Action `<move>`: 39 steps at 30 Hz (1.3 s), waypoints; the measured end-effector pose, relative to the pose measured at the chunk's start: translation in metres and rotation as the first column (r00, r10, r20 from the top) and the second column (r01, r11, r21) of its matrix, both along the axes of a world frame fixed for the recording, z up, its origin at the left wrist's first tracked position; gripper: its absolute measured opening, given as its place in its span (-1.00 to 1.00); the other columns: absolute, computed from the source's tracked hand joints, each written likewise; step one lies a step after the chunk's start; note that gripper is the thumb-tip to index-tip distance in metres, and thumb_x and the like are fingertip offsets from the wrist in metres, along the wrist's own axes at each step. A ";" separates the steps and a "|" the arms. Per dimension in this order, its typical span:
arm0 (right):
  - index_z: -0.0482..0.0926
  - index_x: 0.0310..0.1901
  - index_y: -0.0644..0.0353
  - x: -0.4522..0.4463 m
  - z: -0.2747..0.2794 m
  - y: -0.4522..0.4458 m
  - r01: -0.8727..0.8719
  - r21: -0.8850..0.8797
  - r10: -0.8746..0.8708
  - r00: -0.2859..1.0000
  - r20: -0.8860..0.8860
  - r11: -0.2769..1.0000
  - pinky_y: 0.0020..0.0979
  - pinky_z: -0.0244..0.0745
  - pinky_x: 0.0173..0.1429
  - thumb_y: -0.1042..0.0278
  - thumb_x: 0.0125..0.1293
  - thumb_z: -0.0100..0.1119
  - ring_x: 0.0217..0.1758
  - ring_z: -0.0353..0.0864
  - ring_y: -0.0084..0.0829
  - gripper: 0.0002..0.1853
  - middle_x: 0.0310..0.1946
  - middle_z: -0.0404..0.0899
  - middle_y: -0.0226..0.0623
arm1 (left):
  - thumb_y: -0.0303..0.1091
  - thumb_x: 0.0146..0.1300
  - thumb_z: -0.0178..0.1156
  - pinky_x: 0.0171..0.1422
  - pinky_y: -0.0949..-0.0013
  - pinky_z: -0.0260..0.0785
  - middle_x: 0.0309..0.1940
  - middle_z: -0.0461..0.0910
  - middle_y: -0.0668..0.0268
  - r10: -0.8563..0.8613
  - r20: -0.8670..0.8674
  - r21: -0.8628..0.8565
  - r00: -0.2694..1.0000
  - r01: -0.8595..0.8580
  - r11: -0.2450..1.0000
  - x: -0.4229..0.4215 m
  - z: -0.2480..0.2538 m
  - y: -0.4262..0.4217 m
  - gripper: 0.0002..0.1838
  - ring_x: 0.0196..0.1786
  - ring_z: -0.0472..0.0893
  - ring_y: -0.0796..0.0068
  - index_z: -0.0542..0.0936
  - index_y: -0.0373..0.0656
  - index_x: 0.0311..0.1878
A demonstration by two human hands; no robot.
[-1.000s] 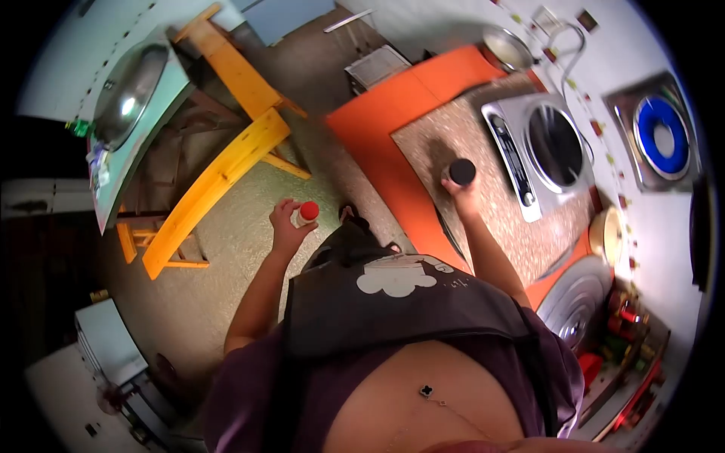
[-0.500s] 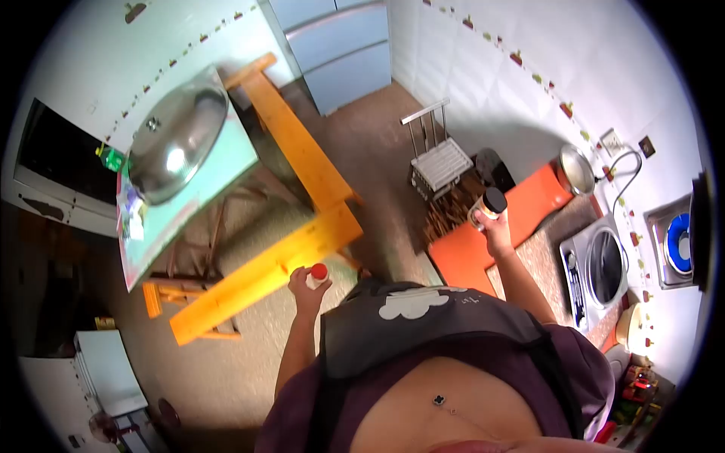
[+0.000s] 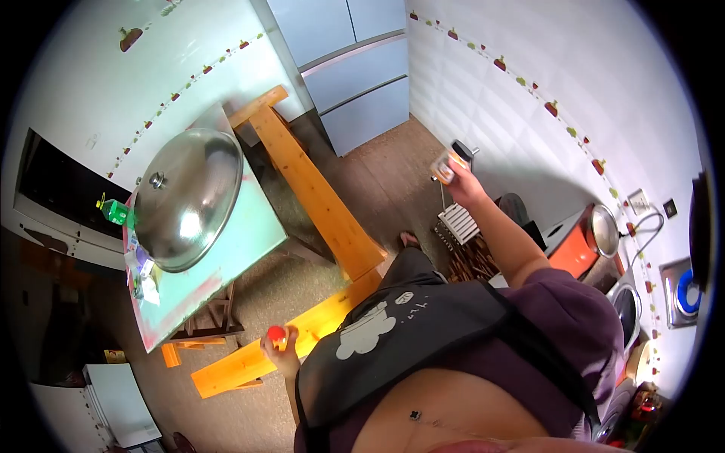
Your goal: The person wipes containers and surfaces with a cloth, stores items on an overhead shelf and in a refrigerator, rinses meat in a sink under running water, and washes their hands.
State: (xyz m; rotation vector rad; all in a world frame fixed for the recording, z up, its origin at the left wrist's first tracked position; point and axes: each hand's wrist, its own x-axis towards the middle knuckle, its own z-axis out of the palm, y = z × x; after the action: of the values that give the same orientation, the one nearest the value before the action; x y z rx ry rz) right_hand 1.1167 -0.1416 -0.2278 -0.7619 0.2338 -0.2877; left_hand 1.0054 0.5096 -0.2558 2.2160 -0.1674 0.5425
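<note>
In my right hand (image 3: pixel 466 186) is a small jar (image 3: pixel 441 167) with a black lid and a pale and orange label, tilted. My fingers wrap round its side. It is held out in front of the tiled wall, above the slatted metal chair (image 3: pixel 459 223). My left hand (image 3: pixel 280 358) is closed round a small container with a red cap (image 3: pixel 277 334), low beside the yellow wooden bench (image 3: pixel 245 368). My fingers hide most of that container's body. I wear a dark apron (image 3: pixel 377 340) with a white print.
A green-topped table (image 3: pixel 249 234) on the left bears a large domed metal lid (image 3: pixel 192 189) and a green bottle (image 3: pixel 113 211). Another long bench (image 3: pixel 313 185) runs along it. A blue-grey fridge (image 3: pixel 370 113) stands ahead. An orange counter (image 3: pixel 574 249), stove (image 3: pixel 625 309) and sink (image 3: pixel 677 298) are right.
My body and view have turned to the right. My right hand has moved the jar forward, away from the orange counter. My left hand is lower and closer to my side, still holding the red-capped container.
</note>
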 end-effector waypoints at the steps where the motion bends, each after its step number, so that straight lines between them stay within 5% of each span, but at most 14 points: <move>1: 0.45 0.23 -0.02 0.043 -0.002 -0.005 0.001 0.051 -0.001 1.000 0.006 0.999 -0.16 0.41 0.34 0.20 0.36 0.31 0.23 0.54 -0.39 -0.56 0.12 0.59 -0.43 | -0.52 0.04 0.50 0.22 0.11 0.33 0.01 0.44 0.16 0.012 0.018 -0.023 1.000 -0.012 1.000 0.002 -0.005 0.003 -0.43 0.13 0.45 0.10 0.50 -0.12 0.13; 2: 0.48 0.20 -0.01 0.087 -0.001 -0.009 0.002 0.101 -0.003 1.000 0.013 0.995 -0.16 0.40 0.35 0.19 0.37 0.30 0.24 0.54 -0.38 -0.59 0.11 0.60 -0.42 | -0.55 0.07 0.47 0.21 0.11 0.33 -0.01 0.43 0.18 0.026 0.037 -0.046 0.999 -0.024 0.999 0.014 -0.004 -0.001 -0.45 0.11 0.46 0.13 0.49 -0.11 0.13; 3: 0.49 0.19 0.00 0.127 0.001 -0.016 -0.042 0.142 0.039 0.999 0.020 0.989 -0.16 0.39 0.36 0.21 0.38 0.29 0.24 0.54 -0.36 -0.61 0.11 0.60 -0.41 | -0.56 0.09 0.45 0.17 0.15 0.36 -0.02 0.43 0.21 0.131 0.003 -0.439 0.991 -0.117 0.891 0.033 -0.002 -0.012 -0.49 0.09 0.47 0.18 0.49 -0.12 0.11; 5: 0.50 0.18 0.01 0.213 0.002 -0.039 -0.099 0.176 0.097 0.995 0.022 0.979 -0.15 0.38 0.37 0.23 0.38 0.28 0.24 0.54 -0.34 -0.63 0.12 0.60 -0.41 | -0.56 0.17 0.39 0.08 0.26 0.46 -0.07 0.44 0.26 0.404 0.002 -0.336 0.915 -0.380 0.862 0.081 0.021 -0.049 -0.59 0.06 0.49 0.29 0.49 -0.17 0.06; 6: 0.49 0.19 0.02 0.261 0.002 -0.054 -0.171 0.174 0.161 0.985 0.067 0.970 -0.14 0.37 0.39 0.26 0.38 0.26 0.24 0.54 -0.32 -0.63 0.12 0.60 -0.40 | -0.55 0.20 0.37 0.06 0.30 0.50 -0.12 0.50 0.25 0.498 0.018 -0.102 0.867 -0.494 0.863 0.112 0.020 -0.048 -0.66 0.02 0.52 0.36 0.50 -0.21 0.02; 10: 0.49 0.20 0.07 0.443 -0.005 -0.116 -0.276 0.248 0.250 0.959 0.134 0.929 -0.10 0.32 0.47 0.35 0.36 0.25 0.27 0.52 -0.27 -0.61 0.12 0.60 -0.34 | -0.48 0.26 0.33 0.07 0.27 0.50 -0.19 0.57 0.19 0.535 -0.072 -0.470 0.842 -0.502 0.726 0.249 0.051 -0.155 -0.77 -0.12 0.57 0.36 0.51 -0.26 -0.07; 13: 0.49 0.19 0.14 0.574 -0.014 -0.161 -0.326 0.245 0.243 0.918 0.315 0.913 -0.07 0.29 0.50 0.41 0.32 0.26 0.27 0.52 -0.25 -0.60 0.12 0.59 -0.29 | -0.51 0.27 0.33 0.17 0.24 0.48 -0.10 0.56 0.20 0.292 -0.160 -0.660 0.943 -0.322 0.679 0.319 0.051 -0.207 -0.69 -0.02 0.57 0.31 0.50 -0.25 0.04; 14: 0.49 0.19 0.14 0.615 -0.021 -0.176 -0.332 0.262 0.248 0.919 0.308 0.906 -0.07 0.29 0.50 0.41 0.32 0.26 0.27 0.52 -0.25 -0.60 0.12 0.59 -0.29 | -0.57 0.22 0.32 0.01 0.33 0.46 -0.21 0.62 0.30 0.500 -0.137 -0.286 0.855 -0.518 0.806 0.337 0.054 -0.233 -0.75 -0.12 0.60 0.39 0.56 -0.21 -0.05; 16: 0.49 0.18 0.18 0.690 -0.029 -0.199 -0.355 0.271 0.268 0.912 0.311 0.895 -0.07 0.30 0.49 0.47 0.28 0.26 0.28 0.52 -0.24 -0.58 0.12 0.58 -0.27 | -0.52 0.21 0.37 -0.01 0.33 0.47 -0.09 0.60 0.31 0.627 -0.088 -0.062 0.774 -0.633 0.772 0.363 0.062 -0.254 -0.68 -0.07 0.59 0.38 0.55 -0.19 0.02; 20: 0.49 0.16 0.19 0.792 -0.042 -0.221 -0.399 0.174 0.347 0.899 0.267 0.900 -0.09 0.31 0.46 0.62 0.17 0.25 0.30 0.48 -0.21 -0.52 0.12 0.56 -0.25 | -0.57 0.10 0.47 0.12 0.23 0.51 0.01 0.52 0.24 0.685 -0.228 -0.069 0.692 -0.713 0.698 0.385 0.070 -0.265 -0.54 0.02 0.56 0.32 0.54 -0.19 0.07; 32: 0.50 0.23 0.14 0.829 -0.098 -0.205 -0.383 0.273 0.186 0.818 0.544 0.883 -0.14 0.23 0.48 0.44 0.01 0.36 0.35 0.44 -0.21 -0.36 0.17 0.57 -0.30 | -0.54 0.09 0.48 0.05 0.28 0.47 0.10 0.50 0.27 0.767 -0.253 0.179 0.590 -0.751 0.636 0.418 0.084 -0.311 -0.38 0.12 0.54 0.33 0.46 -0.16 0.22; 34: 0.49 0.25 0.12 0.811 -0.105 -0.206 -0.382 0.250 0.217 0.835 0.506 0.890 -0.17 0.32 0.42 0.37 0.00 0.38 0.31 0.48 -0.24 -0.33 0.18 0.57 -0.31 | -0.55 0.07 0.48 0.04 0.29 0.47 0.07 0.50 0.29 0.625 -0.256 -0.019 0.738 -0.650 0.760 0.429 0.081 -0.324 -0.37 0.08 0.55 0.36 0.43 -0.14 0.21; 36: 0.48 0.26 0.09 0.785 -0.134 -0.213 -0.385 0.249 0.272 0.880 0.390 0.889 -0.18 0.41 0.33 0.36 0.03 0.40 0.23 0.54 -0.26 -0.33 0.15 0.58 -0.31 | -0.56 -0.01 0.52 0.21 0.21 0.43 0.14 0.39 0.24 0.517 -0.405 -0.245 0.754 -0.635 0.733 0.444 0.084 -0.336 -0.36 0.18 0.48 0.24 0.45 -0.14 0.16; 39: 0.45 0.29 0.05 0.726 -0.139 -0.201 -0.543 0.295 0.419 0.819 0.391 0.786 -0.20 0.44 0.28 0.39 0.06 0.44 0.20 0.56 -0.27 -0.31 0.14 0.57 -0.32 | -0.56 -0.09 0.56 0.38 0.14 0.29 0.12 0.40 0.20 0.291 -0.246 -0.195 0.925 -0.341 0.920 0.491 0.136 -0.389 -0.41 0.30 0.37 0.18 0.53 -0.15 0.05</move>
State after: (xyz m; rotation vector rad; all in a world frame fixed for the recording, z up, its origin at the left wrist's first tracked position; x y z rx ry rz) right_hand 1.8427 -0.3422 -0.3665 -0.3412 -0.2060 0.1428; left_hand 1.4967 0.1209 -0.1201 2.0594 0.3604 0.4671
